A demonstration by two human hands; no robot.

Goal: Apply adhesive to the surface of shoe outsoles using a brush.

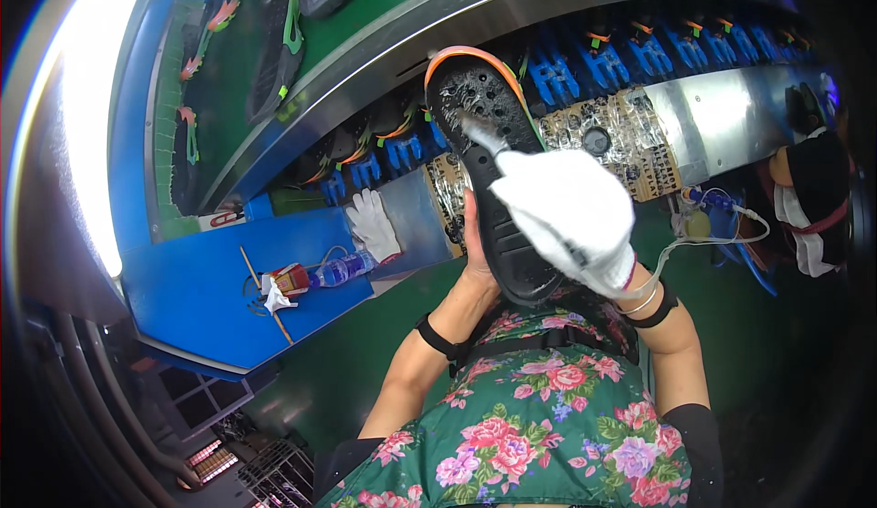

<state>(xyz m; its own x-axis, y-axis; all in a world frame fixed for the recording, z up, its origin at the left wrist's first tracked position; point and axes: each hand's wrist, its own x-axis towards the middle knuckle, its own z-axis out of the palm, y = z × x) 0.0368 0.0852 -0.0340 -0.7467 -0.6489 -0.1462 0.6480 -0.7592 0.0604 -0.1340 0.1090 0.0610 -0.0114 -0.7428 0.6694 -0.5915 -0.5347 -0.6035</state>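
A black shoe sole [513, 232] with an orange-and-green rim and round holes in its front part is held up in front of me, toe end away. My left hand [477, 250], bare, grips it along the left edge; the thumb shows, while the other fingers are hidden behind it. My right hand [568, 211] wears a white knit glove and is closed on a small brush [486, 134]. The brush tip touches the front part of the sole, where wet whitish smears show. Most of the brush handle is hidden by the glove.
Behind the sole runs a metal bench [717, 124] partly covered with taped cardboard [607, 138]. Blue clamps [603, 62] with shoe parts line it. At left, a blue table [201, 298] holds a bottle [343, 269] and a loose white glove [373, 223]. More soles [277, 51] lie on the green conveyor.
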